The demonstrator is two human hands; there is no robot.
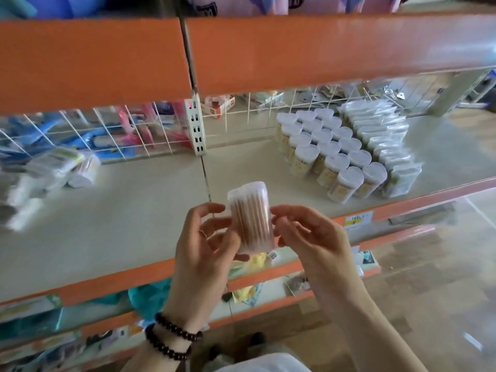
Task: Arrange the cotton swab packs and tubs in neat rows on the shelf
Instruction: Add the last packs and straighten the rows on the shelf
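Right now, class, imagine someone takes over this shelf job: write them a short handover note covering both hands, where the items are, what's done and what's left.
Left hand and right hand: both hold one swab tub between them, in the air in front of the shelf.
Done: tubs in rows stand at the right, with a row of packs beside them.
Left: place the held tub in the rows, then sort the loose pile of packs and tubs at the shelf's left end.

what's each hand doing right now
Left hand: holding the clear tub of cotton swabs, fingers curled round it.
Right hand: pinching the same tub's side.
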